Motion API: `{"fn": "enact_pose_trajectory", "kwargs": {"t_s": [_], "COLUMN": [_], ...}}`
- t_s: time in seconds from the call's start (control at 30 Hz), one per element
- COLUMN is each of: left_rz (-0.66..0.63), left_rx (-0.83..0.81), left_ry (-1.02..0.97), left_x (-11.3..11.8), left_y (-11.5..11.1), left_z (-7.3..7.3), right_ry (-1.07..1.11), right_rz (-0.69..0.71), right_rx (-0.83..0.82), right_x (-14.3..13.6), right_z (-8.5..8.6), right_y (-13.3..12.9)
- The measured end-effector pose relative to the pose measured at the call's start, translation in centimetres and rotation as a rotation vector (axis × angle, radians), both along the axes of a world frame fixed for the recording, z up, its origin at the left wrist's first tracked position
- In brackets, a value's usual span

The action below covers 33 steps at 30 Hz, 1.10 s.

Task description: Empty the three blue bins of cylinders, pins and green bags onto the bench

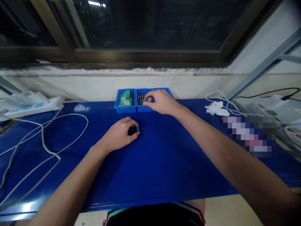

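Note:
My left hand [121, 133] is just above the blue table [164, 163], with thumb and fingers pinched on a small dark grey piece [137, 129]. Over the middle blue bin [144, 108] is my right hand [162, 101], its fingertips closed on a similar short grey piece [146, 99]. Rows of dark grey rod-like pieces [140, 98] fill the part of that bin I can see. To its left, a blue bin [125, 110] contains green and clear packets [125, 98]. A third blue bin [167, 90] is mostly covered by my right hand.
White cables [56, 153] loop across the left side, near a white power strip [35, 106]. A crumpled white item [213, 107] and cables lie at the right, by a blurred-out patch [249, 135]. The wall and window frame [145, 57] rise behind the bins.

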<state>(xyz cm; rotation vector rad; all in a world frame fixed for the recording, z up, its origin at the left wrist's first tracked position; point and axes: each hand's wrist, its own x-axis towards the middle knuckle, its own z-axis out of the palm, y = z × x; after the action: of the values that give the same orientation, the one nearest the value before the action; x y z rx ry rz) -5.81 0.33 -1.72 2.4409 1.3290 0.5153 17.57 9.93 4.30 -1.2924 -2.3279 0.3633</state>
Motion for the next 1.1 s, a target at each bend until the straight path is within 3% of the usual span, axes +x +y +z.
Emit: {"fn": "enact_pose_trajectory", "kwargs": {"t_s": [0.13,0.27,0.63,1.1], "left_rz": [0.001,0.016,0.017,0.011], "left_rx": [0.004,-0.011,-0.029,-0.009], "left_ry": [0.000,0.004,0.019,0.003], "left_x": [0.0,0.1,0.2,0.2], "left_y": [0.0,-0.1,-0.3,-0.4], "left_z": [-0.1,0.0,0.3,0.3], "right_ry": [-0.238,-0.317,-0.277,-0.284], "right_rz": [-0.049,-0.036,-0.010,-0.029], "right_rx": [-0.049,-0.070,-0.033,-0.017], "right_x": [-1.5,-2.9,-3.5,-4.2], "right_z": [-0.3,-0.9,-2.4,-2.0], "right_y": [4.9,7.3,8.2,8.0]}}
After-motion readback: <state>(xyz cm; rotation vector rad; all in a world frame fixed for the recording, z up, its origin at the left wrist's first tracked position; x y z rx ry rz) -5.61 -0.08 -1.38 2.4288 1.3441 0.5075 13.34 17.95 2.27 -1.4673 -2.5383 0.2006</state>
